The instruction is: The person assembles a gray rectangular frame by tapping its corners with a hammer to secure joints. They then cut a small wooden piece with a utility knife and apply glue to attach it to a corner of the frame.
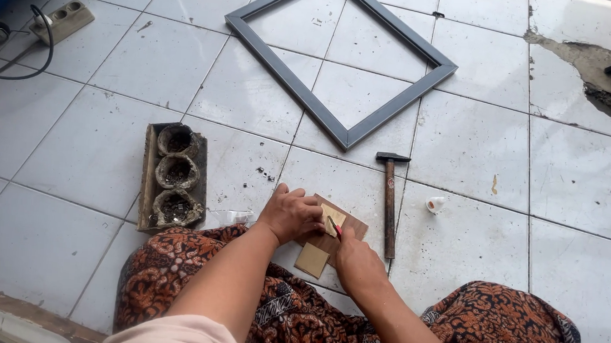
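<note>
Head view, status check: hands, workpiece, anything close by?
Left hand pressing cardboard pieces flat on the tile floor. Right hand gripping red-handled cutter. Hammer just right, not touching.

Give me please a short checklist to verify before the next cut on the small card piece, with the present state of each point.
1. Left hand presses the pale card piece flat on the brown board: ok.
2. Right hand holds the red-handled cutter firmly: ok.
3. Left fingers are out of the blade's path: cannot tell, they lie very near.
4. Board protects the tile floor under the cut: ok.
5. Hammer lies apart from the hands: ok.
6. Blade tip position on the card: cannot tell, too small.
</note>
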